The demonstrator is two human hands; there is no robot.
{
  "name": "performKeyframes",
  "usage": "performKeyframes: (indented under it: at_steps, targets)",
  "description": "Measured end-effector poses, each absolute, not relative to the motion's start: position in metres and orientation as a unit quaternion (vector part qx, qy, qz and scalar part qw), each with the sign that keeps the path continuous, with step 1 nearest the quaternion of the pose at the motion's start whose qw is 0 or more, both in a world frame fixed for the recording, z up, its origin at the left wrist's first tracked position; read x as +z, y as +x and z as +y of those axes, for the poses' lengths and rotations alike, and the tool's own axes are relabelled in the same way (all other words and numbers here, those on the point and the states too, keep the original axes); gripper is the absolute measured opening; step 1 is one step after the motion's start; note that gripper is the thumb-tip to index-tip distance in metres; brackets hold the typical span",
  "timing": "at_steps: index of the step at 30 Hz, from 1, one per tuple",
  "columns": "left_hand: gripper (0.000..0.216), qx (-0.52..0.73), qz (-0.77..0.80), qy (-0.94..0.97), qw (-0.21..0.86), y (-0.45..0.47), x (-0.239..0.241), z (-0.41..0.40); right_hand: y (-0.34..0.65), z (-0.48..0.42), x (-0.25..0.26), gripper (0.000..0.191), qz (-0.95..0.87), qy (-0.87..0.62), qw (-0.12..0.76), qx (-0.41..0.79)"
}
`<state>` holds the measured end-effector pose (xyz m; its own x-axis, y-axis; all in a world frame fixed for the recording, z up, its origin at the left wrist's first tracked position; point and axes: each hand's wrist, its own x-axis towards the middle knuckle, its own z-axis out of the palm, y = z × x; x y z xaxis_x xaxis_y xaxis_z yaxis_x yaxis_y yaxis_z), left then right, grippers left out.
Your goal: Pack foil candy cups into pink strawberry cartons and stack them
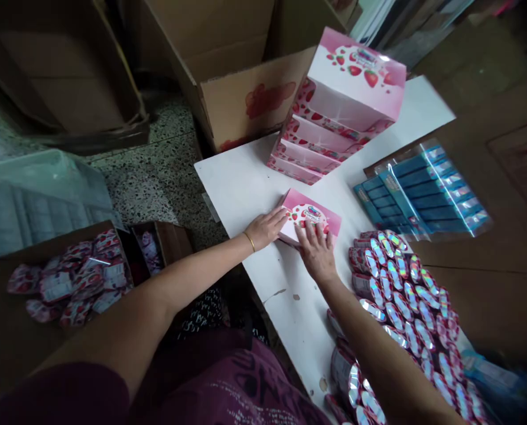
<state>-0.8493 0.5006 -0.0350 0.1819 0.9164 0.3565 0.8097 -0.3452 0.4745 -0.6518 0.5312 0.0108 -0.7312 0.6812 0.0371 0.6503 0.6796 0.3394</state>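
Your left hand point(263, 229) lies at the left end of a small pink-and-white cardboard box printed with strawberries point(308, 206), its fingers extended and touching the box. Your right hand point(317, 255) rests on the box's near side, fingers spread over the printed top, not clenched. The box sits on the white, chipped table point(281, 295), just beside a tall stack of matching pink strawberry boxes point(334, 112) and near rows of shiny, foil-faced pink packets point(403, 295).

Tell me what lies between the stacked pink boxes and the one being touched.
In the head view, a narrow strip of white tabletop separates the stack from the touched box.
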Motion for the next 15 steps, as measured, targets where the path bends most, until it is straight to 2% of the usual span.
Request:
performKeyframes:
  at_steps: [7,9,12,15]
  targets:
    - [0.063,0.240,0.619,0.741,0.093,-0.845,-0.042,0.487,-0.646,0.532,-0.007,0.055,0.935,0.339,0.020,0.106]
    - [0.060,0.247,0.620,0.732,0.138,-0.850,-0.037,0.491,-0.638,0.532,-0.006,0.057,0.938,0.338,0.005,0.079]
    - [0.062,0.309,0.620,0.689,0.210,-0.856,-0.034,0.507,-0.625,0.528,-0.008,0.059,0.890,0.446,-0.047,0.081]
    - [0.068,0.372,0.616,0.620,0.312,-0.855,-0.038,0.523,-0.617,0.523,-0.012,0.061,0.878,0.473,-0.033,0.071]
